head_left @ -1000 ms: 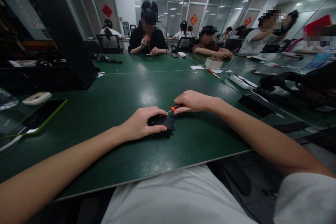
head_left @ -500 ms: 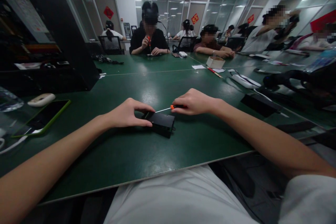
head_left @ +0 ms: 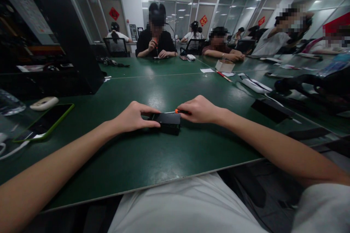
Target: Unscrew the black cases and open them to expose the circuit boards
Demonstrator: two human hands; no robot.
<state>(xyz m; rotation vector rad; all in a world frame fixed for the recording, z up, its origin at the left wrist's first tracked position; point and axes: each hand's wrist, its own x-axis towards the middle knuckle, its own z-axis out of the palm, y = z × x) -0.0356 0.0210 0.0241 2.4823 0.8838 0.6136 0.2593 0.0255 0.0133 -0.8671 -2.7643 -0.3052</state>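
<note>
A small black rectangular box (head_left: 168,121) sits on the green table (head_left: 153,167) in front of me. My left hand (head_left: 136,117) grips its left end, thumb on the near side and fingers on the far side. In my right hand (head_left: 201,109) is a screwdriver (head_left: 177,111) with an orange and black handle, held nearly level. Its thin metal shaft points left along the box's far edge. The tip is hidden near my left fingers, so I cannot tell exactly what it touches.
A green-edged phone (head_left: 51,122) and a white rounded case (head_left: 44,103) lie left, below a large open black computer case (head_left: 82,51). A black flat piece (head_left: 269,109) and white power strip (head_left: 255,84) are right. Across the table, a person (head_left: 155,42) holds another screwdriver.
The box has turned slightly, its right end swinging away from me. The screwdriver has shifted a little left and lies more level, with less of its shaft showing.
</note>
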